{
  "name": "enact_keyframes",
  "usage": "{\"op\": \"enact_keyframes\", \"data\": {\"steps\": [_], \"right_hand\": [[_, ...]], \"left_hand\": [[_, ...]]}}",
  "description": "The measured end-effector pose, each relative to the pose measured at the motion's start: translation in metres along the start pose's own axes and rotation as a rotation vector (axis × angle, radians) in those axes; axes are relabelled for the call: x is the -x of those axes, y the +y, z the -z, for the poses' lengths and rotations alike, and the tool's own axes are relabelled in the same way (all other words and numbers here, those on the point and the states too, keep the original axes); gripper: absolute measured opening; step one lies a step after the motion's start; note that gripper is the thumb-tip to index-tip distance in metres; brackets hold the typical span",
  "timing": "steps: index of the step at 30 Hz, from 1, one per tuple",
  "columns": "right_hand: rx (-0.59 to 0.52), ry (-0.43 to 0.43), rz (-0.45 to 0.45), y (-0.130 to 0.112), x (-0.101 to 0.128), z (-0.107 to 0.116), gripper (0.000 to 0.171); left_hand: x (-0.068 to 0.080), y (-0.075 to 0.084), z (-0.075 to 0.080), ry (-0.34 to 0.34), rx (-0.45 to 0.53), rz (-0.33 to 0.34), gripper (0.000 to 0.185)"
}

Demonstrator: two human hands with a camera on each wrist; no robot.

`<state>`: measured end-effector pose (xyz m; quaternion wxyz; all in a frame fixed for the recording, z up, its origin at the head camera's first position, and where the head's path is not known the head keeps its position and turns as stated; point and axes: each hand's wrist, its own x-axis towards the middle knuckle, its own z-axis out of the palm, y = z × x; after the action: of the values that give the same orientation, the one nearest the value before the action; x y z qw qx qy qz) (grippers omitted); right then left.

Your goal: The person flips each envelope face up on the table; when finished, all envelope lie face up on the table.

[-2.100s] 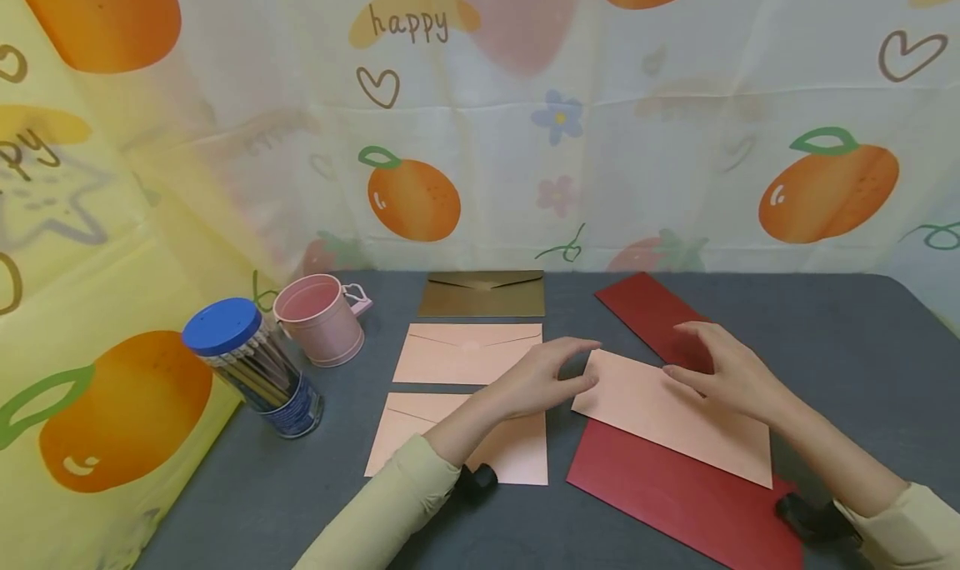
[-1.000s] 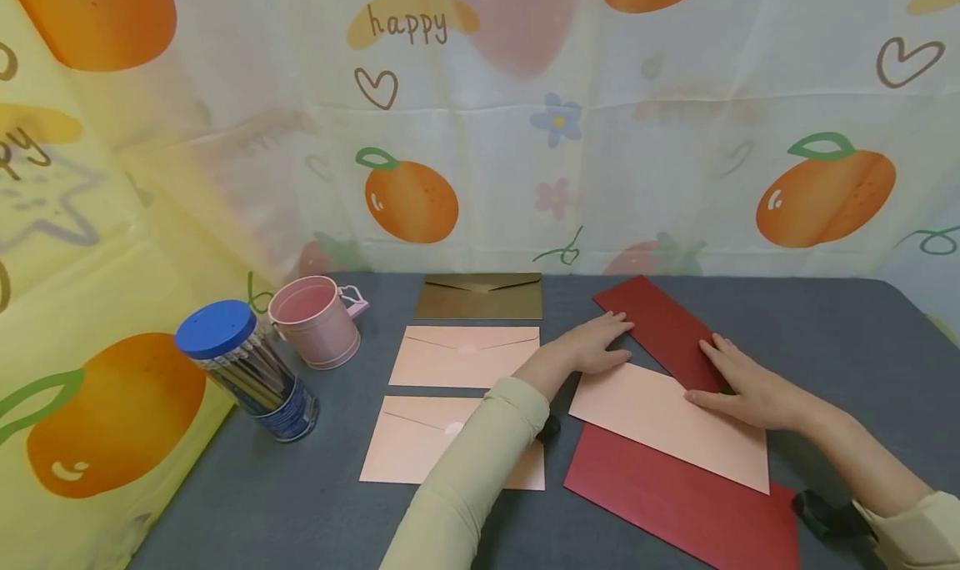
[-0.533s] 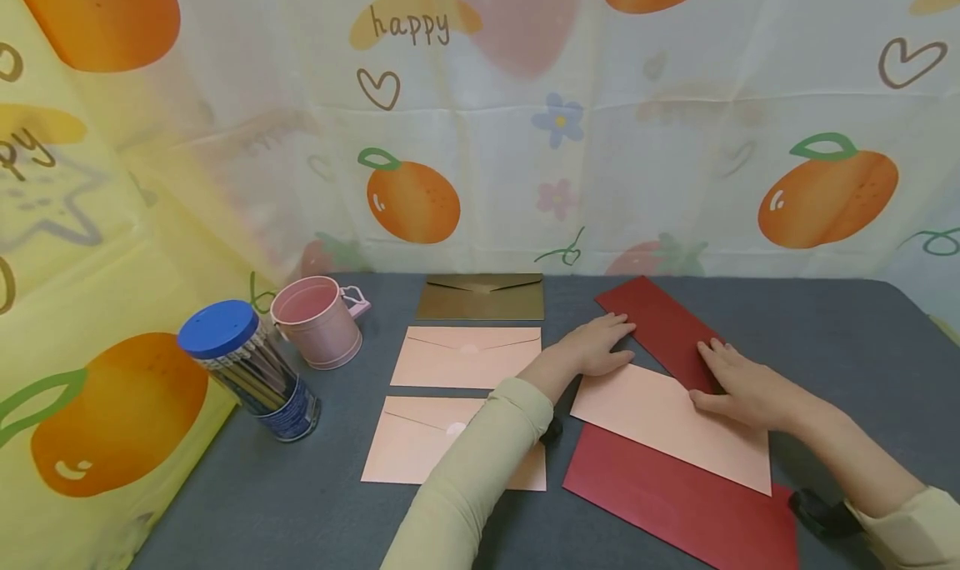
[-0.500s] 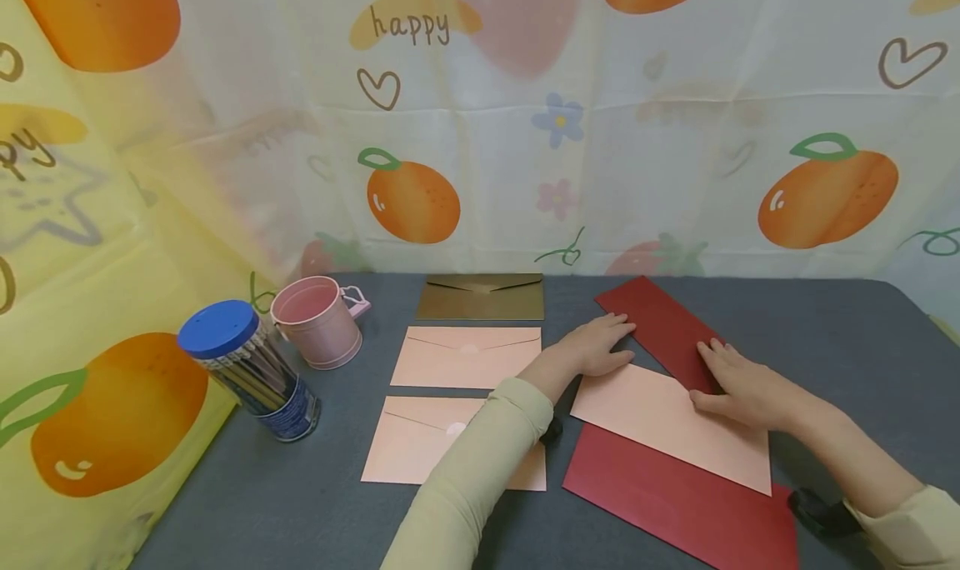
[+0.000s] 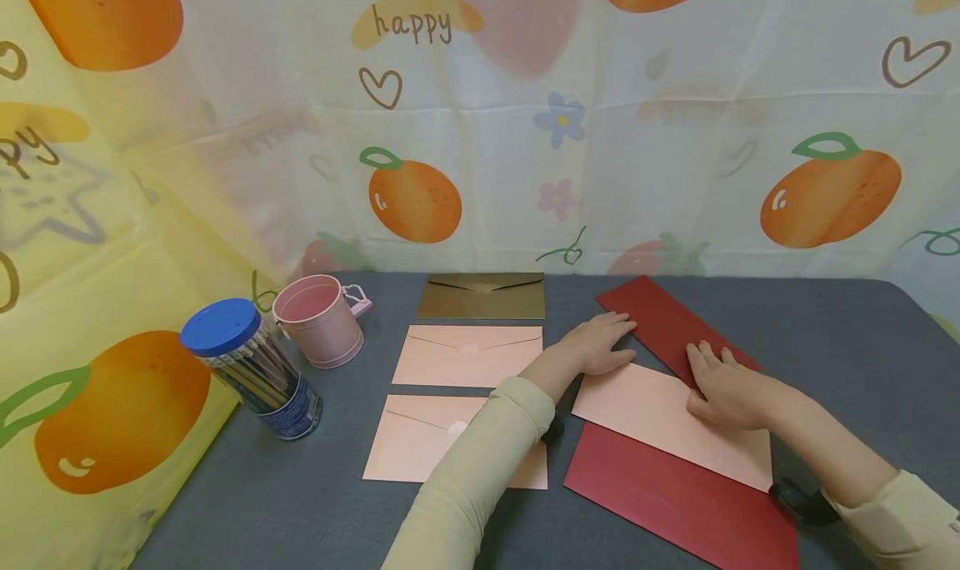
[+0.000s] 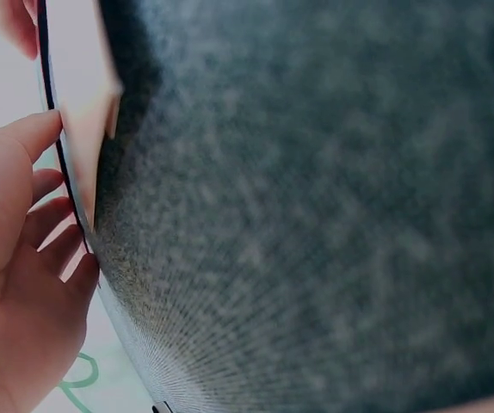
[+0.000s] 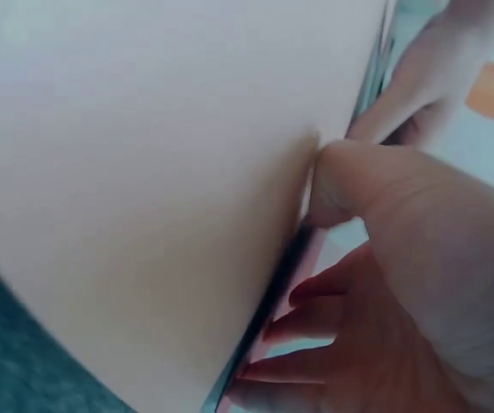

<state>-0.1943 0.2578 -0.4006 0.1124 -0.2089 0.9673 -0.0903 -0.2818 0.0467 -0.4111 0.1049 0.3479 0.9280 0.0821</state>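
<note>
A blank pink envelope (image 5: 660, 424) lies slanted on the dark table in the head view. It overlaps a red envelope (image 5: 675, 495) nearer the body, and another red envelope (image 5: 656, 316) shows beyond its far edge. My left hand (image 5: 592, 347) rests at the pink envelope's far left corner, fingers stretched onto the farther red one. My right hand (image 5: 731, 387) is along the same far edge, its thumb at the pink paper and its fingers resting on the red. In the right wrist view the thumb (image 7: 337, 185) meets the pink edge, fingers spread beyond it.
Left of my hands, two pink envelopes (image 5: 427, 356) and a gold envelope (image 5: 480, 302) lie in a column, the nearest partly under my sleeve. A pink cup (image 5: 318, 324) and a blue-lidded jar of pencils (image 5: 258, 370) stand farther left. A fruit-print cloth (image 5: 487, 137) hangs behind the table.
Both hands have come down onto the envelopes, the left reaching farther forward and right. Over the last half second the right hand has slid slightly left, uncovering more of the far red envelope.
</note>
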Motion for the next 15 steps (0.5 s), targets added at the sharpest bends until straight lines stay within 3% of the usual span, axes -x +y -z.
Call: {"op": "enact_keyframes", "data": {"steps": [9,15], "right_hand": [[0.090,0.065,0.033,-0.0050,0.0026,-0.0082,0.061],[0.130,0.065,0.029,-0.0077,0.0070,-0.0063,0.055]], "left_hand": [[-0.0004,-0.0004,-0.0006,0.054,-0.070,-0.025,0.049],[-0.0014,-0.0017,0.0005,0.138,-0.104,-0.039,0.041]]}}
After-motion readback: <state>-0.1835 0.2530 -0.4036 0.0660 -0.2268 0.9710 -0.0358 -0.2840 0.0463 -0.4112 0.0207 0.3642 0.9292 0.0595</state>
